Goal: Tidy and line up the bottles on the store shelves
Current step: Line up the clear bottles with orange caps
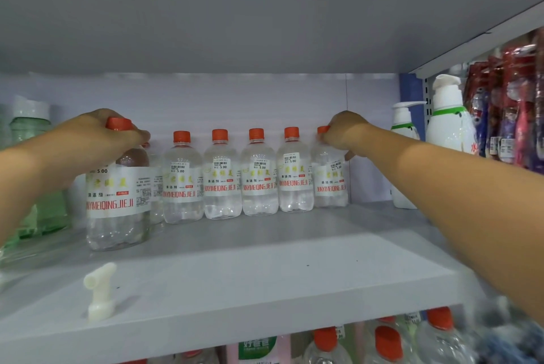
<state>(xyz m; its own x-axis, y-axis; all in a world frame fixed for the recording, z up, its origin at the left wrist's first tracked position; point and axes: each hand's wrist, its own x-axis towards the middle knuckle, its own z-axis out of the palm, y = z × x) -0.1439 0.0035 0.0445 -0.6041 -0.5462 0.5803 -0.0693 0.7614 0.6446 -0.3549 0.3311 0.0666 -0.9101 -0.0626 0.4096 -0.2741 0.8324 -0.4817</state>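
Observation:
Several clear bottles with orange caps and white labels stand in a row (220,175) at the back of the white shelf (265,269). My left hand (100,136) grips the neck of the nearest bottle (116,201), which stands forward of the row at its left end. My right hand (343,132) grips the neck of the rightmost bottle (329,181) in the row. Another bottle stands half hidden behind the one in my left hand.
A loose white pump nozzle (98,293) lies near the shelf's front left. A green bottle (32,157) stands at far left. White pump bottles (447,119) and hanging red packets (512,104) are on the right. More orange-capped bottles (385,343) fill the shelf below.

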